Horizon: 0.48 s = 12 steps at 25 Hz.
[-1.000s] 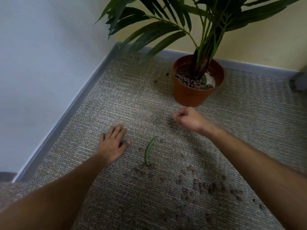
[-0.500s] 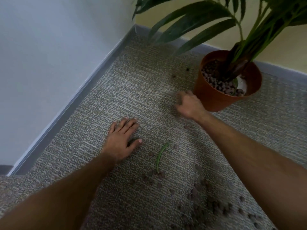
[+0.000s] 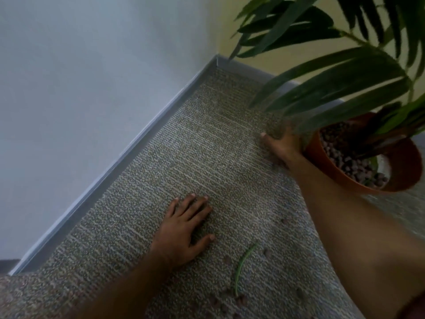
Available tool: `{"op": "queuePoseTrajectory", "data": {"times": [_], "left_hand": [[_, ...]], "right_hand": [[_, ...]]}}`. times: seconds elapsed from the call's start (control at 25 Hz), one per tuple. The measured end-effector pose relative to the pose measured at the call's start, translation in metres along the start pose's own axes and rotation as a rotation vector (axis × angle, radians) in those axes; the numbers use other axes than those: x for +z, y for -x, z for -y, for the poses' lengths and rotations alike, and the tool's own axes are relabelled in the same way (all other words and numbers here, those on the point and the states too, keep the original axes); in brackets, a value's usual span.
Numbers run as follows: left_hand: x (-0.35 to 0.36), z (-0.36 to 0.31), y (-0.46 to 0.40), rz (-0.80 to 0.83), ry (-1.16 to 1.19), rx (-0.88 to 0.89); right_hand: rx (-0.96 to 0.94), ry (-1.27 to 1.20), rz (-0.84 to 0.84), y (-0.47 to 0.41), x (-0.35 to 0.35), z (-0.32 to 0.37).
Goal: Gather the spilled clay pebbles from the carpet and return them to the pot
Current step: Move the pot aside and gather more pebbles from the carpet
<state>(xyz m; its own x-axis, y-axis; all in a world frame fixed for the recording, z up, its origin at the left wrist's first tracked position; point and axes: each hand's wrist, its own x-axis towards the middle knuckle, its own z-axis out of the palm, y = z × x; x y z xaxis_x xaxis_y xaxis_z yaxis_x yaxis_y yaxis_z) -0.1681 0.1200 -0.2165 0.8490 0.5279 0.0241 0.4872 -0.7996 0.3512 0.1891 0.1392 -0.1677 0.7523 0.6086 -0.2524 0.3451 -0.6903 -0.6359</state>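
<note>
- The carpet (image 3: 207,157) takes up most of the shot, a looped grey-beige one running into a corner, with a grey baseboard (image 3: 128,153) along the pale wall.
- Far right there's a palm plant (image 3: 333,72) whose fronds hang over the terracotta pot (image 3: 340,176). The pot is tipped toward the camera a bit, and you can see clay pebbles plus a pale patch inside it.
- Left hand (image 3: 181,233) is flat on the carpet, palm down and fingers spread, gripping nothing. Looks like it's just propping the person up.
- Right hand (image 3: 280,146) is stretched out to the carpet right beside the pot's left wall, thumb sticking out. Fingers are tucked under a frond, so I honestly can't tell if it's closed on anything.
- A fallen green leaf strip (image 3: 243,268) lies on the carpet, its long axis running roughly toward the pot.
- The spilled clay pebbles (image 3: 232,298) sit mostly at the bottom edge around the leaf's near end, with a couple of strays further up toward the right forearm.
- Key thing: that main bunch lies back toward the person, behind both hands, and the left hand is nearer to it. The right hand is the one next to the pot, so I'd guess it has to come back for more.
</note>
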Motion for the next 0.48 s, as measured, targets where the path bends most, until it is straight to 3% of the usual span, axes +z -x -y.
{"op": "queuePoseTrajectory", "data": {"times": [0.12,0.28,0.48], "left_hand": [[0.001,0.001,0.0,0.001,0.003,-0.011],[0.002,0.001,0.001,-0.002,-0.004,-0.009],[0.004,0.001,0.001,-0.008,-0.006,-0.01]], "right_hand": [[-0.047,0.014,-0.033,-0.014,0.0,0.003],[-0.104,0.272,-0.014,-0.023,0.004,0.002],[-0.385,0.455,-0.1,-0.008,0.016,0.003]]}}
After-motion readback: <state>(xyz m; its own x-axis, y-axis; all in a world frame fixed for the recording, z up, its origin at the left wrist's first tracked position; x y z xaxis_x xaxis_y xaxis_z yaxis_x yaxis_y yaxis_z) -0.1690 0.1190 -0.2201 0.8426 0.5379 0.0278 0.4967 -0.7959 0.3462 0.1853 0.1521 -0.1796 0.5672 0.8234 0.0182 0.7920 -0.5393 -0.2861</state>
